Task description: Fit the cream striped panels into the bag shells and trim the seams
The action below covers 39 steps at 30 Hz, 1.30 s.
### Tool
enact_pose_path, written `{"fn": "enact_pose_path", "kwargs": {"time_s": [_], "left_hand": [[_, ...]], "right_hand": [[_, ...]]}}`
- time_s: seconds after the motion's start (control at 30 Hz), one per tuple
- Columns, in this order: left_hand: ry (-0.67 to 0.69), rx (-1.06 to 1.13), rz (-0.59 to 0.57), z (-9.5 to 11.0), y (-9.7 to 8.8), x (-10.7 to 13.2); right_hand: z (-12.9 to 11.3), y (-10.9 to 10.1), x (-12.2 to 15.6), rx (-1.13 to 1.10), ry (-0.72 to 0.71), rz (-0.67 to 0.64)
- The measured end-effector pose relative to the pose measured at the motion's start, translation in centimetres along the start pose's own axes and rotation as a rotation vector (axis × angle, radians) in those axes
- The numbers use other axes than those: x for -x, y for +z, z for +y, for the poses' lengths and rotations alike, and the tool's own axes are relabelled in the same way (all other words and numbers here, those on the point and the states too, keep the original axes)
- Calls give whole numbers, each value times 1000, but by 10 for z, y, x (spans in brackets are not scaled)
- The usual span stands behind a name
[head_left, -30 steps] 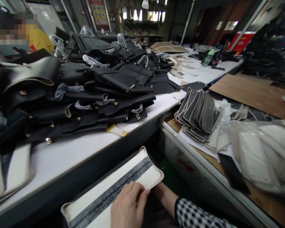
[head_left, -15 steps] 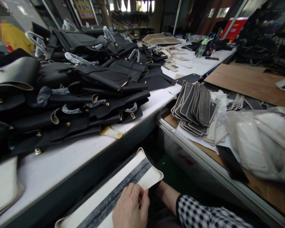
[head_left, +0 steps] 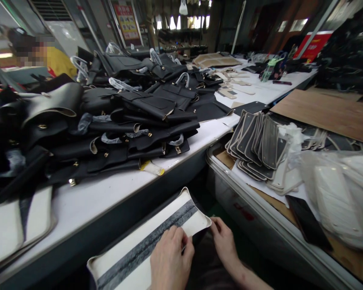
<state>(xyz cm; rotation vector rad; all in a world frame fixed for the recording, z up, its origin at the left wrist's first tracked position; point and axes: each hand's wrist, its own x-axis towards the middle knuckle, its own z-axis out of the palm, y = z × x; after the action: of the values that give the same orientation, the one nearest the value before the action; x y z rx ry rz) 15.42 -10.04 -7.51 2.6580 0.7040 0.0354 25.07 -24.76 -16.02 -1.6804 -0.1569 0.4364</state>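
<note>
A cream-white bag panel [head_left: 145, 241] with a dark grey strip along its middle lies slanted in front of me, its corners curled up. My left hand [head_left: 172, 253] rests over its near long edge, fingers bent and closed against the thumb at that edge. At the panel's right corner my right hand [head_left: 225, 241] pinches the curled tip between thumb and fingers. Black material shows along the panel's far side; what lies beneath it is hidden.
Black bags [head_left: 124, 133] with plastic-wrapped handles heap on the white table [head_left: 103, 201]. To the right, a clear bin [head_left: 230, 193] bears stacked grey panels [head_left: 257, 141], a phone [head_left: 308, 221] and a plastic bag [head_left: 335, 197]. A person in yellow [head_left: 60, 62] is at far left.
My right hand has come up from under the panel to its right corner and pinches it. My left hand stays at the near edge. The view has shifted a little leftward.
</note>
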Motion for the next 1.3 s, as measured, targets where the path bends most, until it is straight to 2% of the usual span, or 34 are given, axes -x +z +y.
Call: {"fn": "enact_pose_path", "kwargs": {"time_s": [0.03,0.17,0.23,0.3,0.4,0.57,0.63,0.8,0.97,1.1,1.3], "left_hand": [[0,2,-6,0,-1,0],[-13,0,0,2,-6,1],[-13,7,-7,3,-7,2],[-16,18,-28,4,-8,4],[-27,29,-44,5,-8,4],[-104,115,-44,4,-12,2],[-115,164,-40,2,-15,6],[43,89,25,-12,-23,33],[52,0,142,-34,-19,56],[38,8,211,-40,-12,59],[-26,95,205,-43,-7,57]], "right_hand": [[-7,-8,7,84,-134,-28],[-40,-24,36,521,-878,-215],[-52,-20,41,662,-1046,-234],[-56,-12,40,778,-1088,-226],[-48,-2,36,923,-1082,-230],[-34,2,38,1024,-1096,-231],[-33,3,39,1028,-1105,-221],[-32,9,40,952,-1126,-179],[-34,20,44,846,-1129,-177],[-34,28,47,823,-1143,-166],[-33,38,53,812,-1192,-191]]}}
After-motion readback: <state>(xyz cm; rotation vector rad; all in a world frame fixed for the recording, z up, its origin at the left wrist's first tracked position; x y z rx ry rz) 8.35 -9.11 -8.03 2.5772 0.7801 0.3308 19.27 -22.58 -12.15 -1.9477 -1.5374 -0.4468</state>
